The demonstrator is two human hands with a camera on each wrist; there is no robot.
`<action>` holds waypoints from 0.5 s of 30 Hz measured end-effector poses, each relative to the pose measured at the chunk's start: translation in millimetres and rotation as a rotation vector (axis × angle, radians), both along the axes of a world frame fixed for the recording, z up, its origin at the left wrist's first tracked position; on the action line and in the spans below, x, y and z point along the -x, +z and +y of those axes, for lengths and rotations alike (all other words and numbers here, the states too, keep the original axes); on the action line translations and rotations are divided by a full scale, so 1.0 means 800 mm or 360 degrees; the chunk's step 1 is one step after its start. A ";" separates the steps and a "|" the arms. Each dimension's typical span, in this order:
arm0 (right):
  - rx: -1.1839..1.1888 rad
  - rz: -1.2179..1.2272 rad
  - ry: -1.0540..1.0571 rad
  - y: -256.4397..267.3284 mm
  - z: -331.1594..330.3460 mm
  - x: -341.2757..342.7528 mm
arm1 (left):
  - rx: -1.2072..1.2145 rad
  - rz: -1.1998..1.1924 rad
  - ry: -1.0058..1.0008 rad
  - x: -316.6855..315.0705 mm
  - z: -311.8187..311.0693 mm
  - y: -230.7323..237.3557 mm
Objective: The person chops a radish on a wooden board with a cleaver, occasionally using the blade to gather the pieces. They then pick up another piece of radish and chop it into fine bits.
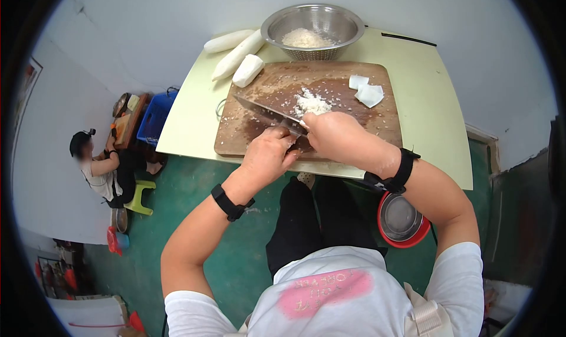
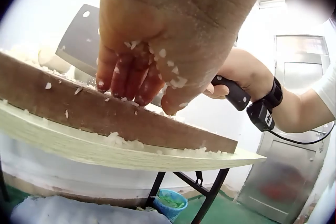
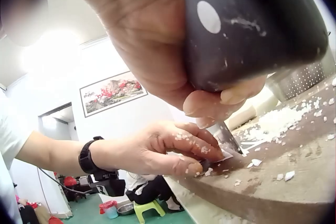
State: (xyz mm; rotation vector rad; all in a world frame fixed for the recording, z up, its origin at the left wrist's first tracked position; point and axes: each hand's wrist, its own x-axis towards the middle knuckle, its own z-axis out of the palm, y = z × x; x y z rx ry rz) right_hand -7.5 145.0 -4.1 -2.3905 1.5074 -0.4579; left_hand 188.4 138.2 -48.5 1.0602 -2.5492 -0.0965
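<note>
The right hand (image 1: 336, 135) grips the black handle (image 3: 247, 29) of a cleaver, whose broad blade (image 1: 259, 108) is low over the wooden cutting board (image 1: 236, 131). Close beside the blade, the left hand (image 1: 268, 155) rests at the board's near edge with bent fingers. Under its fingertips a thin white slice (image 3: 227, 154) shows in the right wrist view; the rest of it is hidden. White bits cling to the left hand (image 2: 157, 40). A pile of finely chopped white bits (image 1: 312, 103) lies beyond the blade, and two flat white pieces (image 1: 369, 95) lie at the board's right.
Behind the board stands a metal colander (image 1: 312, 39) holding white shreds. White radishes (image 1: 236, 57) lie at the back left, one cut piece (image 1: 248, 70) touching the board. A red basin (image 1: 402, 219) is below the table's right side. Another person (image 1: 106, 172) sits far left.
</note>
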 end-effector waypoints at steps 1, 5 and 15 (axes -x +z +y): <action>-0.0026 -0.0022 0.0031 -0.002 0.002 0.002 | -0.0021 0.0007 0.0007 0.000 -0.001 0.000; -0.0099 -0.0074 0.0079 0.001 0.005 0.003 | -0.0033 0.0015 0.0019 0.002 0.000 0.000; -0.0103 -0.0140 0.0137 -0.008 -0.031 -0.017 | -0.0036 0.0043 -0.0023 -0.002 -0.004 0.005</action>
